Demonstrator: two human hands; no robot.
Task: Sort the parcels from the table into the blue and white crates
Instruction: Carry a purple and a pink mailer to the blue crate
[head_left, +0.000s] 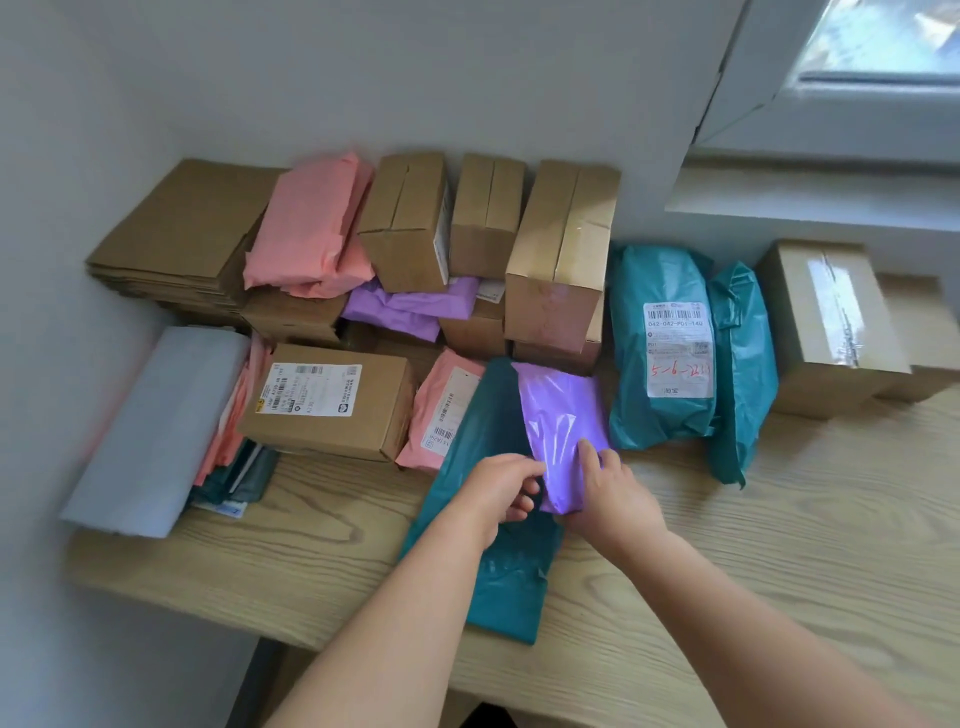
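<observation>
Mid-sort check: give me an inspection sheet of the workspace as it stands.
Surface: wooden table, bare at the near right.
Job's things: purple parcel lying on a teal parcel; labelled teal parcel, cardboard boxes and pink parcel behind; crates not in view.
Clutter: flat cardboard stack and grey bag stack at left.
Hands: left hand and right hand both grip the purple parcel's near end.
Cables: nothing seen.
Surroundings: white wall; window at upper right.
</observation>
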